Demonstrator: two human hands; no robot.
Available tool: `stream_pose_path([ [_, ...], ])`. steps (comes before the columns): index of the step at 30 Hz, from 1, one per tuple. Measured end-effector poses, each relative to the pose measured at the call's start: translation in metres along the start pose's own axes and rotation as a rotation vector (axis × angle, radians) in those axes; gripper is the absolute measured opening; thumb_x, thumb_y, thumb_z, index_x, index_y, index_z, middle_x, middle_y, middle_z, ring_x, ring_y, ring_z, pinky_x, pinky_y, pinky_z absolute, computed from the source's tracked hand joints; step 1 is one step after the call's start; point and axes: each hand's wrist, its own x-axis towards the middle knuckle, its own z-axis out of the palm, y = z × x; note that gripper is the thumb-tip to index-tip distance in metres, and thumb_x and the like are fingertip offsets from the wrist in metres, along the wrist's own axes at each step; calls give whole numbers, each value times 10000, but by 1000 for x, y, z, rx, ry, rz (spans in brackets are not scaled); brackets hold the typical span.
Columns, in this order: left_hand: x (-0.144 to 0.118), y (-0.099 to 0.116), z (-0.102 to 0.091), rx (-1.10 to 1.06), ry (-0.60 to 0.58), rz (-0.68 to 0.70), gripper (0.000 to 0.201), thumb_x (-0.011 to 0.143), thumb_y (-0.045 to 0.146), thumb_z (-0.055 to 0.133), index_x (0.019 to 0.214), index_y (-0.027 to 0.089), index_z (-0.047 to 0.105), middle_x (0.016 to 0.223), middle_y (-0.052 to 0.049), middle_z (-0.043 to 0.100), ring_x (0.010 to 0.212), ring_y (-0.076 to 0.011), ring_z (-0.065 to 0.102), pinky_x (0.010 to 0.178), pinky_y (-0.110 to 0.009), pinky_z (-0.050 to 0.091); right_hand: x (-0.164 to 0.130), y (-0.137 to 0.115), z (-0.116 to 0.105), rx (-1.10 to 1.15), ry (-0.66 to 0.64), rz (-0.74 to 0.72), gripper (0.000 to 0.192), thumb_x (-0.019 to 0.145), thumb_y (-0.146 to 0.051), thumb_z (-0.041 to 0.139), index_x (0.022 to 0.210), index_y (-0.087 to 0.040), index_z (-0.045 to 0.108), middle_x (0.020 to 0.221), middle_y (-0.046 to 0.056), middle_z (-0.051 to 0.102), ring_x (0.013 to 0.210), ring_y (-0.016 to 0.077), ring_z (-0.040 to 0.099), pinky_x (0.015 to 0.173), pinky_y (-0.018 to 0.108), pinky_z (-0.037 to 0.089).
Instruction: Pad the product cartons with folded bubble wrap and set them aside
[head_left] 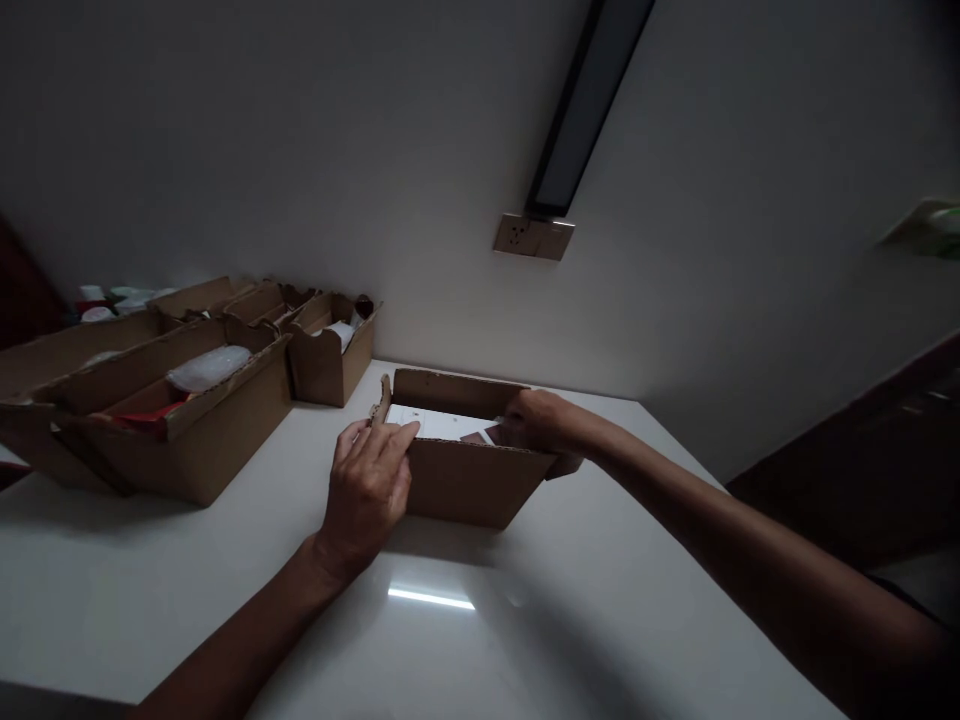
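My left hand [367, 490] lies flat on the near wall of the open box [465, 485], my right hand [536, 420] grips its far corner, white sheets [435, 422] already inside, flaps unclosed.

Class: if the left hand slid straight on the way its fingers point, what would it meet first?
Probably the open cardboard box: the left hand already rests at its near-left corner, fingers aimed over the rim.
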Motion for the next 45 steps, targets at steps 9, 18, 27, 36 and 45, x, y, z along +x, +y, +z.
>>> stream_pose_path([
  [9,-32,-17,-19,-180,42,-207,600,889,89,564,1450,231,405,1384,-140,531,1313,-279,507,1096,-495,443,-94,68,34,681,660,230,350,885,-500,550,922,-205,735,820,93,732,732,249,681,640,342,520],
  [18,-49,-27,38,-776,-280,-817,586,811,175,610,1386,171,498,1303,-115,649,1160,-258,636,980,-393,534,-38,36,151,1044,355,50,580,710,-625,675,1052,-157,686,983,139,753,895,339,712,733,412,587],
  [27,-79,16,-14,-695,-185,-815,550,886,226,568,1429,186,492,1406,-124,599,1266,-262,586,1038,-412,515,-55,44,160,1017,388,-51,454,769,-593,680,967,-185,700,1008,143,757,937,340,713,775,416,593],
  [36,-127,-47,-65,-259,78,-951,580,873,278,554,1438,177,466,1414,-136,584,1303,-274,563,1094,-453,472,94,-102,137,1255,296,-579,590,799,-506,690,1276,-180,569,1244,132,678,1105,291,648,903,414,557],
  [45,-147,-62,-57,-271,-73,-928,673,877,210,518,1525,215,336,1618,-141,304,1481,-292,334,1136,-469,425,144,-191,195,1144,353,-527,561,925,-365,504,1458,-198,445,1341,157,609,1123,256,652,949,441,545],
])
